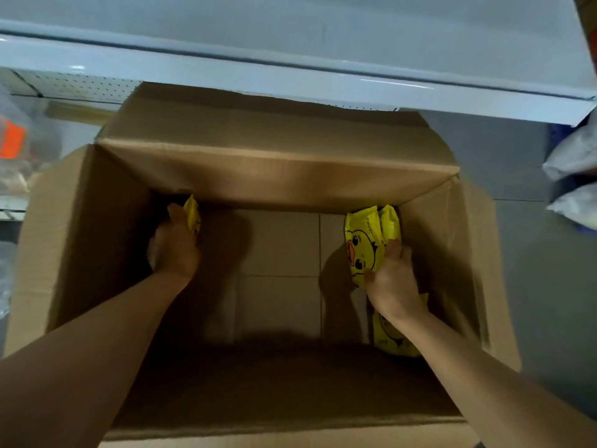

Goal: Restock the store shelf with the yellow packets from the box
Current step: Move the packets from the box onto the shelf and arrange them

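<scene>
Below the white shelf [290,76], a large cardboard box [277,176] stands open, its flaps folded outward, and both arms reach down into it.

Left hand [176,247]: clenched round a yellow packet [193,215] in the far left corner of the box. Only a narrow edge of this packet shows past the thumb; it stands on edge, long axis running away from the viewer toward the far wall.

Right hand [392,282]: grasping a pair of yellow packets [368,240] near the right wall. The grip is a pinch at their near end, thumb on the printed face and fingers behind. These two stand on edge, pressed side by side, long axis pointing toward the far wall. A duck face is printed on the side that turns to the middle of the box, with lettering along the upper edge.

Further contents: one more yellow packet, the near packet [392,337], lies against the right wall just under the right wrist, partly hidden by the forearm. The box floor [277,247] between the hands is bare cardboard with its seam lines showing.

Surroundings: pale bags [571,156] sit at the far right beyond the box. A clear wrapped item with an orange label [11,139] sits at the far left, blurred.
</scene>
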